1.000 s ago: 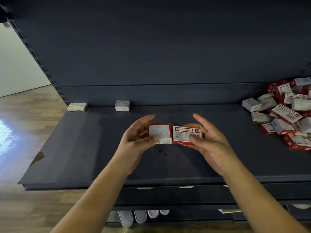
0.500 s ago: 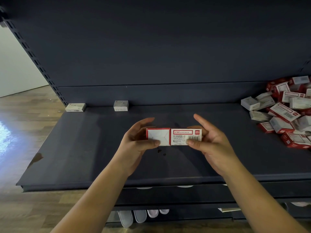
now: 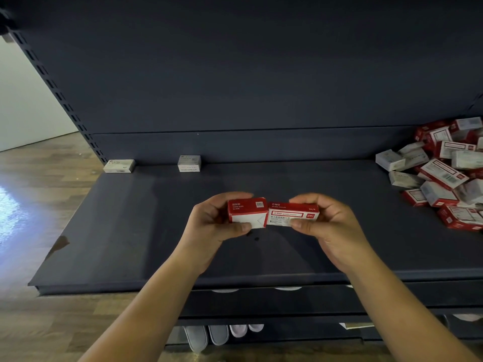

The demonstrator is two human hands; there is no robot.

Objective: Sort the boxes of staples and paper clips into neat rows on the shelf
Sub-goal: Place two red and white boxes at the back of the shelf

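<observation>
My left hand (image 3: 211, 226) grips a red and white paper clip box (image 3: 247, 212) above the middle of the dark shelf (image 3: 136, 231). Beside it, my right hand (image 3: 332, 228) pinches a flatter red and white staple box (image 3: 292, 214). The two boxes touch end to end, red top faces turned toward me. A jumbled pile of red and white boxes (image 3: 444, 173) lies at the shelf's right end. Two pale boxes stand apart against the back wall: one at the far left (image 3: 119, 166), one further right (image 3: 189, 163).
The shelf's back panel (image 3: 235, 74) rises dark behind. A slotted upright (image 3: 60, 97) runs down the left side. Wooden floor (image 3: 39, 165) lies to the left. Below the front edge sit lower shelves and grey slippers (image 3: 209, 335).
Both hands tipped their boxes, so the red top faces now show instead of the white sides. My fingers have curled further over the boxes; the pair stays pressed together.
</observation>
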